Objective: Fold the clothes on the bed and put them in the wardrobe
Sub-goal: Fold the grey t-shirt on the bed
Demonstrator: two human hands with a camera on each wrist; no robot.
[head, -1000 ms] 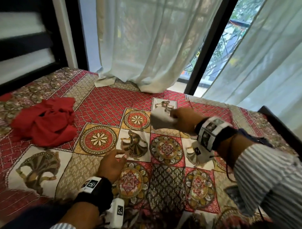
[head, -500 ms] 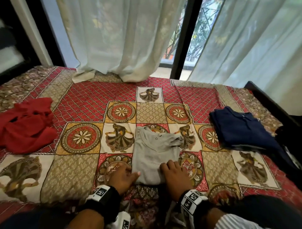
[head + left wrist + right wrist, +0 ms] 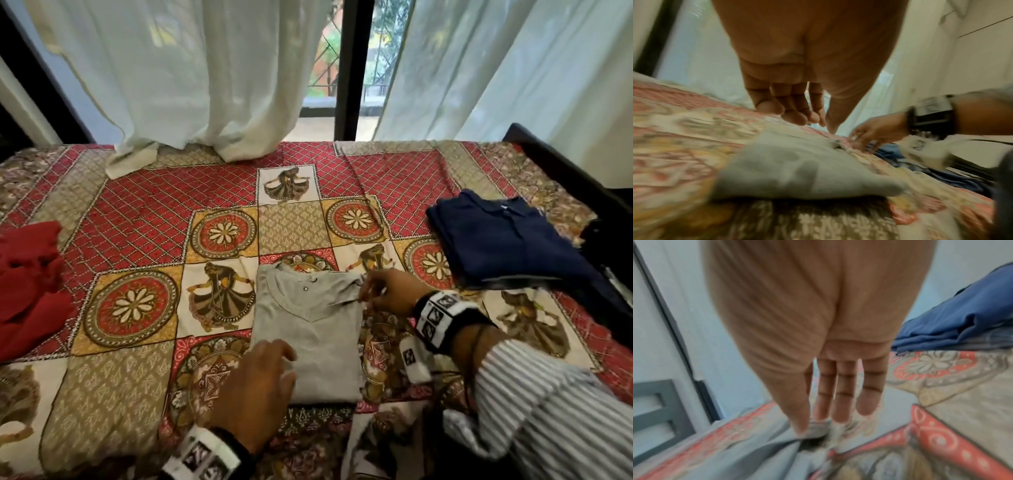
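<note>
A grey shirt (image 3: 308, 329) lies folded into a rectangle, collar away from me, on the patterned bedspread (image 3: 144, 222). My left hand (image 3: 274, 363) hovers over its near left part; in the left wrist view the fingers (image 3: 797, 116) hang relaxed just above the grey shirt (image 3: 797, 170). My right hand (image 3: 373, 291) is at the shirt's far right corner. Its straight fingers (image 3: 840, 402) touch the edge of the grey cloth (image 3: 756, 451) there. A crumpled red garment (image 3: 27, 284) lies at the left, and folded navy clothes (image 3: 507, 246) at the right.
White curtains (image 3: 191, 85) hang behind the bed, and their hems rest on its far edge. A dark bed frame (image 3: 561, 164) borders the right side, with dark items beside the navy pile. Bare bedspread lies between the grey shirt and the red garment.
Half a second ago both hands were at the near edge of the grey shirt. My right hand has since moved to its far right corner, and my left hand has lifted over its near left part.
</note>
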